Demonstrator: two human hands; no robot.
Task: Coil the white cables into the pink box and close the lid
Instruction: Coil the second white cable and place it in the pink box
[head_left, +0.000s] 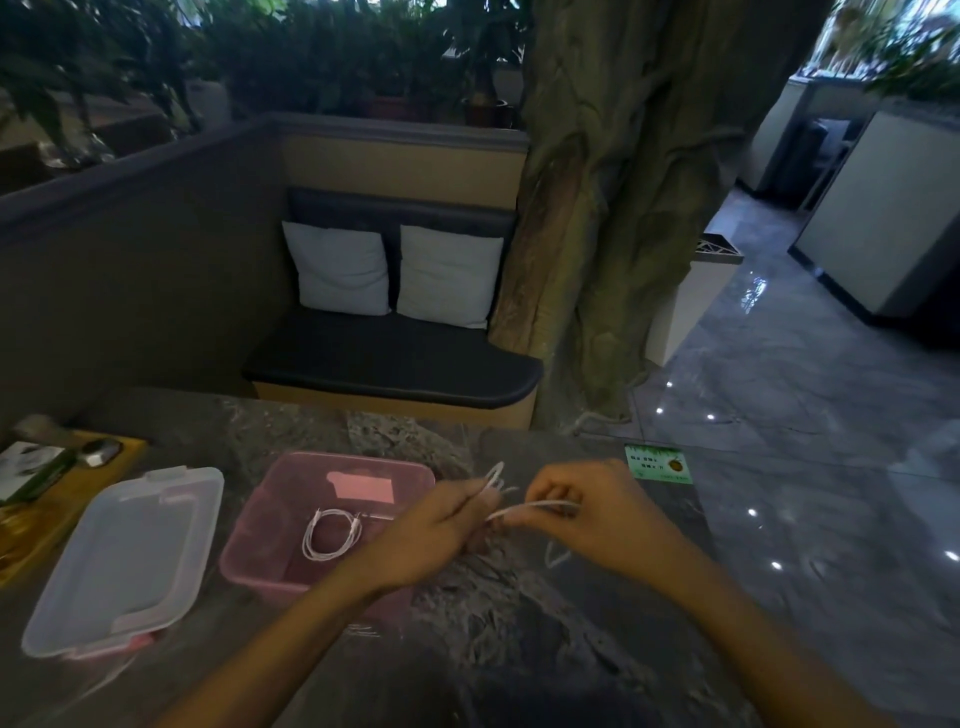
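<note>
Left hand and right hand both pinching 1 white cable just right of the open pink box, 1 coiled cable lying inside it, clear lid beside it on the dark table

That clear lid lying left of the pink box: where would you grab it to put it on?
Probably by a long edge of the lid, coming from above on the side nearest the pink box. It lies flat on the table, so only its raised rim offers a hold, and that side makes for a short move over.
</note>
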